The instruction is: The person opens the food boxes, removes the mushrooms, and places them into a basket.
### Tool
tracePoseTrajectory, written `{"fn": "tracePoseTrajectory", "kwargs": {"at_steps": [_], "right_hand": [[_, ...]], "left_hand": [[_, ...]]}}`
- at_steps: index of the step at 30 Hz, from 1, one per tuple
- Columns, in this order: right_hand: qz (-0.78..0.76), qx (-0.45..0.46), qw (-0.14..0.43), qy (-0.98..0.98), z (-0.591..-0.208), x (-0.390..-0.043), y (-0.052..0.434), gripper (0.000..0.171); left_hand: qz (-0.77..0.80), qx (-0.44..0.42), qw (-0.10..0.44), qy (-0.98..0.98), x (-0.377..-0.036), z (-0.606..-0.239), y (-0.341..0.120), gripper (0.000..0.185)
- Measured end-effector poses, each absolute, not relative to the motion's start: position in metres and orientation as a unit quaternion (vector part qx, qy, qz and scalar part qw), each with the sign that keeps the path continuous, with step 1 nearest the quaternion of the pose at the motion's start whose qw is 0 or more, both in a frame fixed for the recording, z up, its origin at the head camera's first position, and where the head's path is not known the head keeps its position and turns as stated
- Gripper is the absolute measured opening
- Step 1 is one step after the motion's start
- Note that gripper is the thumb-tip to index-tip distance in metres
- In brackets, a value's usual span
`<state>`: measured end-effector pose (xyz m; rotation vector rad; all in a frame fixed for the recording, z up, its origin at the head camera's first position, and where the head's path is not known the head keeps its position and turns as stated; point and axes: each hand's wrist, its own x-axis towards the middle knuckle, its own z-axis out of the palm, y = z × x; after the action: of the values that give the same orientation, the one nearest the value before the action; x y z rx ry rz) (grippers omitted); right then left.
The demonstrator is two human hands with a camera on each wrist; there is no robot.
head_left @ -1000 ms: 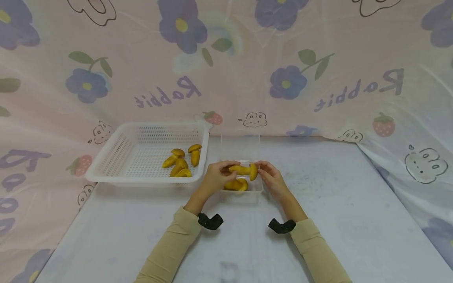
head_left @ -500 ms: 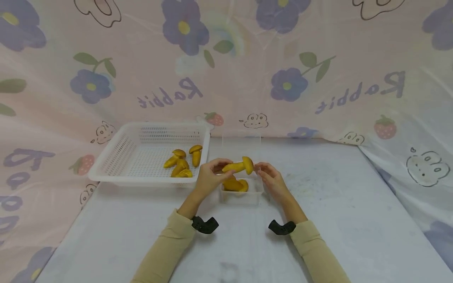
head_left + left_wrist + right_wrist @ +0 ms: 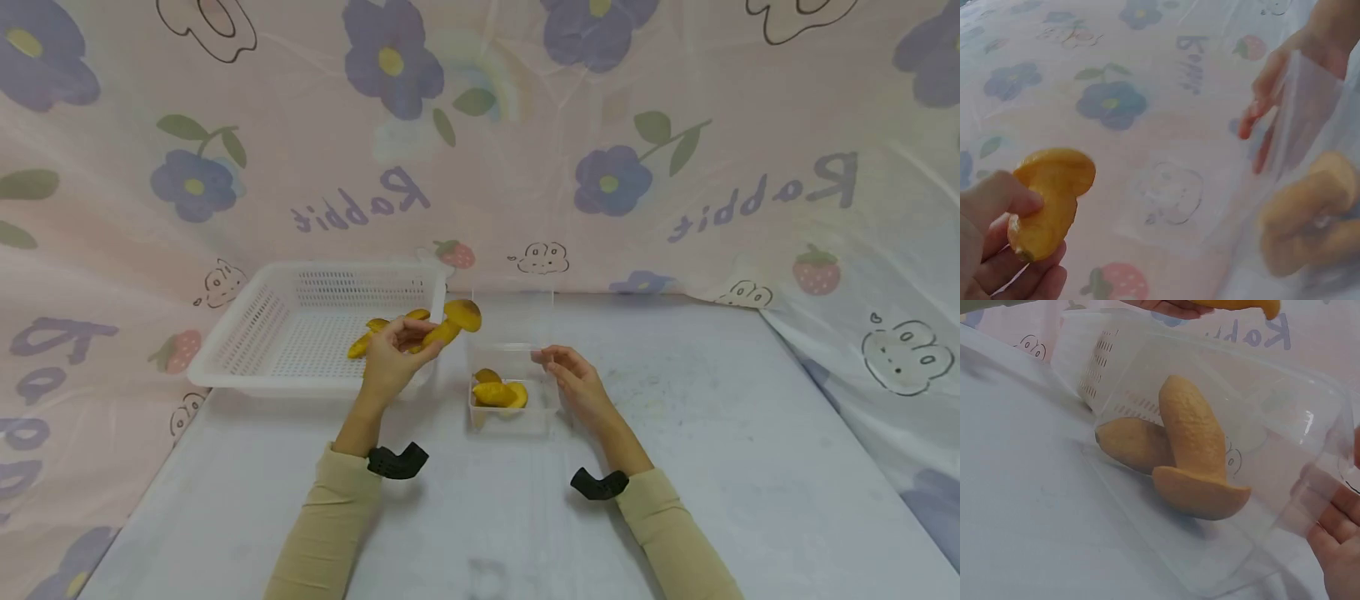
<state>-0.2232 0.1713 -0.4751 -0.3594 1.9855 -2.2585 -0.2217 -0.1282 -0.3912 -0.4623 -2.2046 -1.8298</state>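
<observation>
My left hand pinches a yellow mushroom by its stem, cap up, near the right edge of the white perforated basket. Thumb and fingers hold the stem in the left wrist view, with the cap beyond them. A clear plastic box stands to the right, its lid raised at the back. Inside the box lie yellow mushrooms, two of them visible in the right wrist view. My right hand rests with extended fingers against the box's right side.
More yellow mushrooms lie in the basket, partly hidden by my left hand. A white-covered table bears both containers. Behind it hangs a flower-printed curtain. Black curved pieces sit at both wrists.
My left hand has lifted the mushroom out from above the box and carried it left to the basket's edge. My right hand has stayed by the box.
</observation>
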Motion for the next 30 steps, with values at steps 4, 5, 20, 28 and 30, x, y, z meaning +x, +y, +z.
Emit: {"fn": "tracePoseTrajectory", "kwargs": {"at_steps": [4, 5, 20, 28, 30], "right_hand": [[-0.742, -0.117, 0.056, 0.658, -0.476, -0.224, 0.171, 0.031], [-0.740, -0.117, 0.055, 0.661, -0.476, -0.223, 0.171, 0.031], [-0.743, -0.122, 0.054, 0.656, -0.479, -0.223, 0.173, 0.028], [-0.740, -0.128, 0.050, 0.658, -0.480, -0.224, 0.174, 0.028], [-0.743, -0.130, 0.053, 0.655, -0.480, -0.225, 0.173, 0.027]], "left_hand": [[-0.648, -0.113, 0.144, -0.739, -0.225, -0.387, -0.146, 0.026], [-0.653, -0.105, 0.148, -0.736, -0.225, -0.386, -0.150, 0.026], [-0.637, -0.005, 0.188, -0.748, -0.233, -0.388, -0.193, 0.036], [-0.578, 0.035, 0.179, -0.795, -0.235, -0.394, -0.213, 0.036], [-0.550, 0.037, 0.186, -0.814, -0.236, -0.394, -0.220, 0.035]]}}
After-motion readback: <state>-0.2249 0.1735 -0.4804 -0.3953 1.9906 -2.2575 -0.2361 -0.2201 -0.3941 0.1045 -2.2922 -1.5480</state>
